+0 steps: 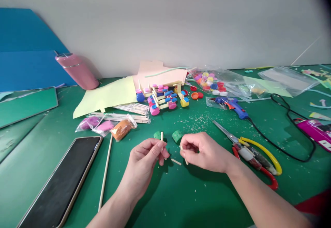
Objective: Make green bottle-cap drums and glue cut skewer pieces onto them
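Note:
My left hand (146, 160) is closed in a pinch on a short wooden stick (162, 137) that points upward. My right hand (203, 151) is closed on another short stick piece (185, 159), just right of the left hand. A loose stick piece (176, 161) lies on the green mat (181, 193) between the two hands. Two green bottle caps (177, 136) rest on the mat just behind my fingers, one partly hidden by the upright stick.
A phone (62, 181) and a long wooden skewer (105, 172) lie at left. Scissors (224, 133), red and yellow pliers (258, 159) and a blue glue gun (234, 105) sit at right. Bottle-cap cars (162, 98), bagged caps (214, 81), paper and a pink tumbler (77, 71) stand behind.

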### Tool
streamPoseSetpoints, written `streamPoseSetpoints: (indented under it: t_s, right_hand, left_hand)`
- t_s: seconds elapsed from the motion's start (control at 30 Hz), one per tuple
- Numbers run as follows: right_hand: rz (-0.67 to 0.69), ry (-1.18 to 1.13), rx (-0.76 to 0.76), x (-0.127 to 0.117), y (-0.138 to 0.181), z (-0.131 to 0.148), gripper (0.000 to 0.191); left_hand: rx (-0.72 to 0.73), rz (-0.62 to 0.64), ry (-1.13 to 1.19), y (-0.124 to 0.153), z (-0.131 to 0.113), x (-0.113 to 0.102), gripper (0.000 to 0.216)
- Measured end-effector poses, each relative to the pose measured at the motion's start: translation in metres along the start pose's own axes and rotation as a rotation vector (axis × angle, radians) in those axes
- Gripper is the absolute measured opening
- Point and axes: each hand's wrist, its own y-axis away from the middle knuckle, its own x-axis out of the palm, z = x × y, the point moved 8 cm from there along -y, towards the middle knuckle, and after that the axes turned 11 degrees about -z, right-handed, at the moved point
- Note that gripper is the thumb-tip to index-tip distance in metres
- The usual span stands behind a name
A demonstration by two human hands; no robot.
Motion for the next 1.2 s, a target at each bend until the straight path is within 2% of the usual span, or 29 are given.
streamPoseSetpoints:
  t_s: [0.1,0.33,0.47,0.57,0.73,0.87,0.97,1.07,1.2]
  right_hand:
    - [0.02,0.306,-0.06,0.001,0.003,-0.003,0.015]
    - [-0.043,0.396,-0.068,-0.004,0.001,-0.002,0.005]
    - [-0.241,0.36,-0.031,-0.041,0.009,0.001,0.011]
    - [-0.397,0.347,0.025,-0.071,0.025,-0.008,0.016]
    - [-0.561,0.374,0.13,-0.106,0.056,-0.042,0.021]
    - [-0.816,0.452,0.202,-0.145,0.088,-0.071,0.026]
    - [-1.004,0.598,0.191,-0.179,0.104,-0.082,0.029]
    - [-1.014,0.678,0.198,-0.203,0.093,-0.092,0.032]
    - [-0.897,0.777,0.239,-0.221,0.051,-0.103,0.038]
  left_hand:
    - [0.032,-0.034,-0.019,0.001,-0.002,-0.002,0.01]
    - [0.037,-0.045,-0.053,0.001,-0.003,-0.001,0.011]
    - [0.025,-0.019,-0.052,0.0,-0.001,0.0,0.013]
    - [0.015,0.001,-0.046,0.001,0.0,0.001,0.013]
    - [-0.006,0.008,-0.042,0.003,0.0,0.003,0.012]
    - [-0.014,0.012,-0.035,0.003,0.0,0.004,0.013]
    - [-0.013,0.014,-0.037,0.002,0.0,0.004,0.014]
    - [-0.008,0.008,-0.033,0.002,-0.001,0.003,0.014]
    - [0.014,0.0,-0.007,0.002,-0.005,0.002,0.013]
